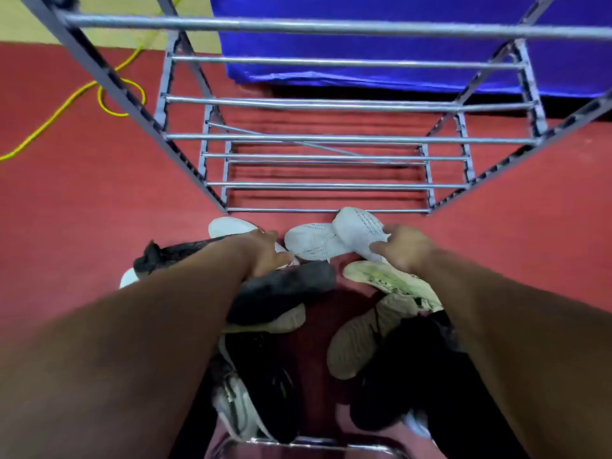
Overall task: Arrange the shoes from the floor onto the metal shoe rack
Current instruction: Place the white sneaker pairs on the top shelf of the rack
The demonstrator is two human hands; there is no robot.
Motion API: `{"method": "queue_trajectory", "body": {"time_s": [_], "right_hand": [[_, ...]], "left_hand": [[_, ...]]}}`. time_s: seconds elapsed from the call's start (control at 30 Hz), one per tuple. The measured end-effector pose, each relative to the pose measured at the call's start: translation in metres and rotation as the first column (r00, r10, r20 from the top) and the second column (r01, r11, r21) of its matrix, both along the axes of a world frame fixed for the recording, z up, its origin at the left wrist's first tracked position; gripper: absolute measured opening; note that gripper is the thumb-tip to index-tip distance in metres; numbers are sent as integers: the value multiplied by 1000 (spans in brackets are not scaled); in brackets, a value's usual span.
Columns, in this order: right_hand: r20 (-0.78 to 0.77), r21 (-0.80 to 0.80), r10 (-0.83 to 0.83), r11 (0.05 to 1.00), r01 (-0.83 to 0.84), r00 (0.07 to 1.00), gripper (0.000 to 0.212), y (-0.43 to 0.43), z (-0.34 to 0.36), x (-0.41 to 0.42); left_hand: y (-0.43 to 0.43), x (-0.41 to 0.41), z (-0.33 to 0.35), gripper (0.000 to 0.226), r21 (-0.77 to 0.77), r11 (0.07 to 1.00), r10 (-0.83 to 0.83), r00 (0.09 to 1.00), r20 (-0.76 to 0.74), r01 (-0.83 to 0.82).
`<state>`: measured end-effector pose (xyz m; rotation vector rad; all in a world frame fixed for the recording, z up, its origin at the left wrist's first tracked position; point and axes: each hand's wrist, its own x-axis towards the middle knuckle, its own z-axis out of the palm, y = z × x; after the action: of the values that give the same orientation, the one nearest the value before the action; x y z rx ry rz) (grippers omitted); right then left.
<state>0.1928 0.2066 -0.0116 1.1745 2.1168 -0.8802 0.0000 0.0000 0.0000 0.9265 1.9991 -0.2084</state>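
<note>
I am looking down through the metal shoe rack (331,138), which is filling the upper half of my view; its tiers of silver bars are all standing bare, with the red floor (66,210) showing through them. Behind the rack a blue sheet (381,44) is lying along the far side, and a yellow cord (109,91) is looping across the floor to the left.

The shoes are all sitting on the floor in a loose heap just in front of the rack's lowest bar. At the bottom, black shoes (261,369) are lying between my forearms, with a tan shoe (357,339) to their right. Above the tan one, a pale shoe with green marks (387,279) is lying on its side. A dark grey shoe (284,293) is lying across the middle of the heap, and another dark knit shoe (172,255) is stretching out to the left.

Nearest the rack, two white shoes are touching each other: one (314,241) lying flat, the other (359,231) tilting against it.

My right hand (405,248) is pinching the heel end of the tilted white shoe, fingers closing on its edge. My left hand (265,251) is reaching down onto the dark grey shoe, fingers curling; whether it is actually gripping, I cannot tell.
</note>
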Motion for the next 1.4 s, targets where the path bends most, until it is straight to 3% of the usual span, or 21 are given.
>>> {"method": "queue_trajectory", "body": {"time_s": [0.13, 0.33, 0.5, 0.6, 0.7, 0.83, 1.13, 1.23, 1.33, 1.4], "right_hand": [[1, 13, -68, 998, 68, 998, 59, 18, -24, -13], [52, 24, -84, 996, 83, 995, 24, 38, -54, -29], [15, -5, -113, 994, 113, 994, 26, 42, -74, -41], [5, -46, -165, 985, 166, 986, 33, 41, -85, -42], [-14, -46, -212, 976, 211, 977, 46, 36, -83, -45], [-5, -55, -217, 975, 217, 976, 44, 39, -84, -45], [263, -6, -144, 989, 151, 954, 46, 58, -80, -12], [296, -21, -165, 984, 179, 941, 24, 60, -83, 0], [320, -16, -168, 983, 183, 932, 26, 62, -86, 10], [319, -21, -195, 977, 213, 927, 13, 61, -82, 11]], "left_hand": [[17, 3, -35, 76, 24, 999, 28, 999, 39, -29], [32, -12, -75, 64, 14, 998, 59, 996, 73, -61], [45, -24, -94, 56, 81, 985, 144, 985, 97, -152], [51, -19, -103, 43, 38, 944, 321, 937, 136, -328], [52, -14, -109, 48, -3, 884, 461, 872, 166, -467], [56, -8, -110, 54, -8, 867, 492, 855, 161, -498], [66, -2, -121, 64, -25, 775, 623, 758, 192, -631], [71, 2, -127, 67, -25, 740, 665, 725, 176, -673], [74, 4, -133, 68, -25, 727, 680, 716, 155, -686], [75, 3, -134, 61, -21, 717, 691, 707, 151, -697]]}}
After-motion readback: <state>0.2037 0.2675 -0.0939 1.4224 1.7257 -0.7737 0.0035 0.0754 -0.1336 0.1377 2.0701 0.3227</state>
